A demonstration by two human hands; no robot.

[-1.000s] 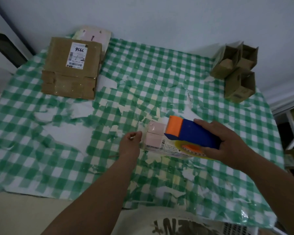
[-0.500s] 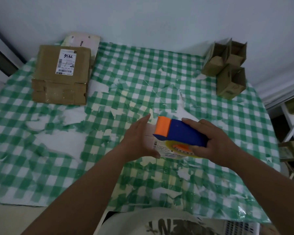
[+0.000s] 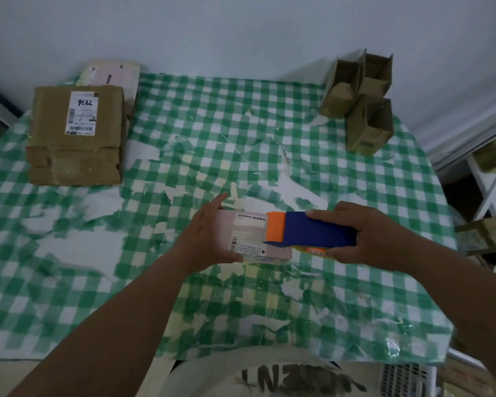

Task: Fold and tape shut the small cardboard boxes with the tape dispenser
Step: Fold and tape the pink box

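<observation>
A small pinkish box (image 3: pixel 249 236) with printed labels lies on the checked tablecloth at the middle of the table. My left hand (image 3: pixel 209 233) grips its left end, fingers over the far side and thumb along the near edge. My right hand (image 3: pixel 364 233) grips a blue tape dispenser (image 3: pixel 315 230) with an orange front, which sits on the box's right end. A yellow and orange tape roll shows just beneath the dispenser.
Three small brown open boxes (image 3: pixel 361 101) stand at the back right. A flattened brown carton (image 3: pixel 75 133) with a shipping label lies at the back left, over a pale sheet (image 3: pixel 112 73). The green checked tablecloth (image 3: pixel 241 124) is torn in patches.
My left hand has moved from beside the box to gripping its left end. The box now shows its labelled face, and the dispenser has shifted to its right end.
</observation>
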